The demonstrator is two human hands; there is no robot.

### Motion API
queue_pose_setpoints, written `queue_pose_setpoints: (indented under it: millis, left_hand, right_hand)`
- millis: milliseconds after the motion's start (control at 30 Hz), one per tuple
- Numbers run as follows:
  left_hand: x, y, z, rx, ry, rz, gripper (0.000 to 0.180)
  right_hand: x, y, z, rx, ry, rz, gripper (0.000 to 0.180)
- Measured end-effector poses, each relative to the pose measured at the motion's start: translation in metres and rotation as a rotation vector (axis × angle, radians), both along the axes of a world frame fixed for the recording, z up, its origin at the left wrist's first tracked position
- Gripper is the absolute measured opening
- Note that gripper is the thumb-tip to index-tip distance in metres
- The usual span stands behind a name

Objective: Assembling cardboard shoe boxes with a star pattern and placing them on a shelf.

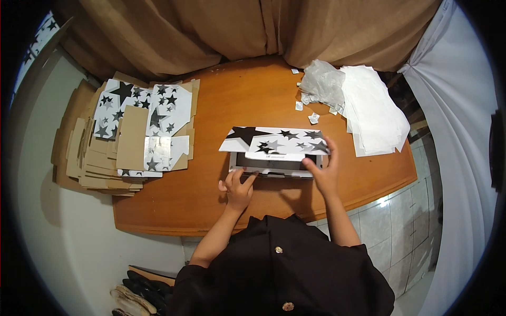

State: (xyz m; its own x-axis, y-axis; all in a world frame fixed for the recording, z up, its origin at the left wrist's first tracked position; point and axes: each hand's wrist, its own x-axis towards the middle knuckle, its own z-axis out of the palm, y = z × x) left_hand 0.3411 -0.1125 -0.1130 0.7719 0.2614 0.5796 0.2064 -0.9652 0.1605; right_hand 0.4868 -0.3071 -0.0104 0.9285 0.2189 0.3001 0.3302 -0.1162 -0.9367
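Observation:
In front of me on the table is a cardboard box with a white lid (274, 147) printed with black and grey stars. The lid stands partly raised, and a dark gap shows between it and the box's front wall (287, 175). My right hand (327, 171) grips the right end of the lid, thumb on the near side and fingers at the far corner. At the box's front left, my left hand (238, 190) has its thumb and forefinger apart against the near edge. Its other fingers are loosely bent. The inside of the box is mostly hidden.
Flattened star-printed boxes (171, 110) and brown cardboard (89, 152) are stacked on the left. At the back right are a crumpled clear plastic bag (322, 79), small white packets (313, 118) and white paper sheets (377, 116). A brown curtain (237, 31) hangs behind.

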Motion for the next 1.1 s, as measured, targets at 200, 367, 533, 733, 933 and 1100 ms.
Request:
queue_pose_setpoints:
  millis: [200, 367, 533, 733, 933, 1100]
  left_hand:
    - [0.0, -0.024, 0.0, 0.109, -0.047, 0.004, 0.028]
    - [-0.009, -0.015, -0.004, 0.089, -0.084, -0.113, 0.024]
    - [-0.011, -0.008, 0.001, 0.043, -0.092, -0.113, 0.023]
    - [0.01, 0.029, 0.025, -0.05, -0.059, 0.017, 0.038]
    - [0.02, 0.044, 0.037, -0.164, 0.005, -0.164, 0.033]
    - [0.017, 0.039, 0.023, -0.22, -0.033, -0.158, 0.033]
  right_hand:
    - [-0.016, -0.004, -0.032, -0.19, -0.208, -0.056, 0.049]
    - [-0.023, -0.014, -0.056, -0.309, -0.294, -0.069, 0.025]
    - [-0.027, -0.018, -0.07, -0.371, -0.328, -0.042, 0.024]
    - [-0.028, -0.015, -0.069, -0.385, -0.37, -0.053, 0.022]
    - [-0.029, -0.012, -0.071, -0.391, -0.388, -0.07, 0.021]
    - [-0.03, -0.013, -0.07, -0.392, -0.39, -0.074, 0.021]
